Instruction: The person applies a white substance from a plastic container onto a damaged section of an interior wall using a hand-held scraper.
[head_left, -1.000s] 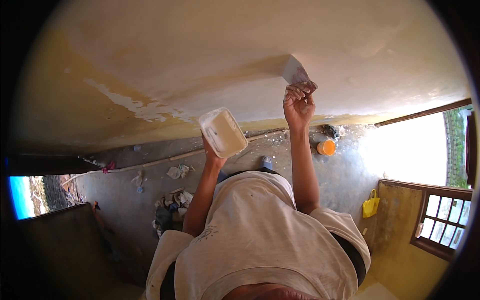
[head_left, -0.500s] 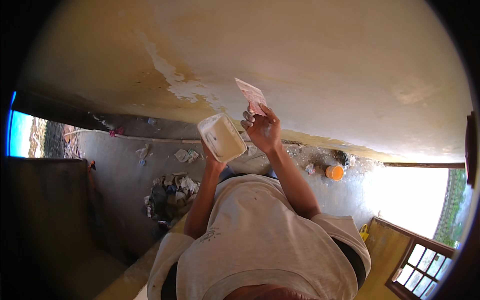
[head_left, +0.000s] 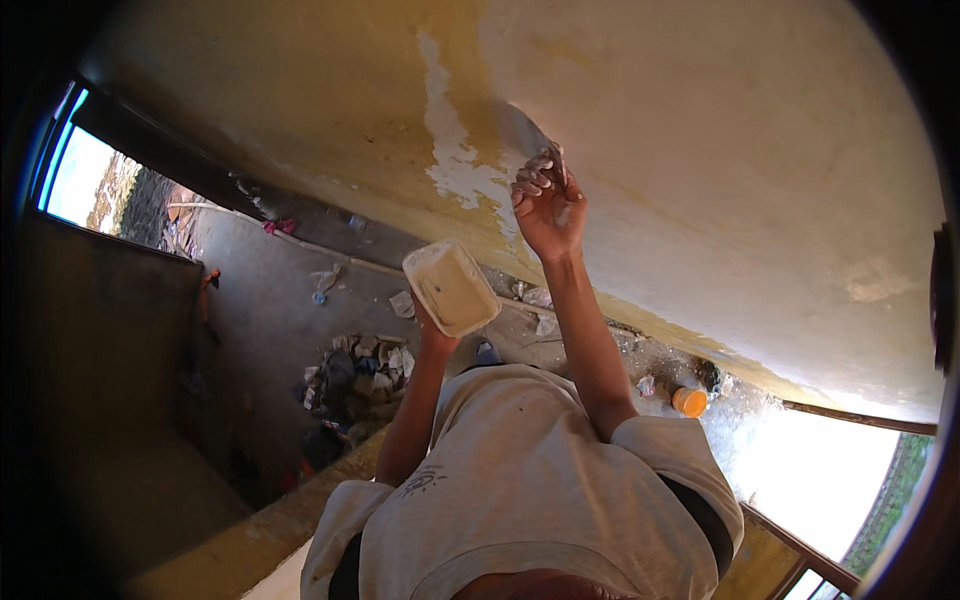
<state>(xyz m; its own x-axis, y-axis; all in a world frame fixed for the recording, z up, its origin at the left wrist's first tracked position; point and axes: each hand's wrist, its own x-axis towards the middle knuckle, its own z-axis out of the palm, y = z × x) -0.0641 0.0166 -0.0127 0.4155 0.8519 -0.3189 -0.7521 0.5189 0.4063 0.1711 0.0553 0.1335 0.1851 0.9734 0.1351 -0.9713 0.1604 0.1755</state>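
My left hand (head_left: 432, 330) grips a white rectangular tub (head_left: 452, 285) from beneath, with pale, creamy paste inside it. Higher and to the right, my right hand (head_left: 548, 210), its fingers smeared whitish, is closed round a flat scraper blade (head_left: 528, 130) that lies against the wall (head_left: 660, 150) in front of me. The blade is beside a whitish, ragged patch (head_left: 455, 150) on the yellowed paint, where that meets a paler, smoother area. My fingers partly hide the scraper.
A long pale pipe (head_left: 350, 260) runs along the littered floor near the wall's foot. A heap of rags and scraps (head_left: 355, 390) lies left of me, an orange bucket (head_left: 689, 402) to the right. Bright openings (head_left: 85, 175) are at both sides; a low ledge (head_left: 270, 520) is at lower left.
The view has turned. My right hand came off the wall toward the tub, then went back up, placing the scraper on the wall farther left, by the ragged patch. My left hand still holds the tub.
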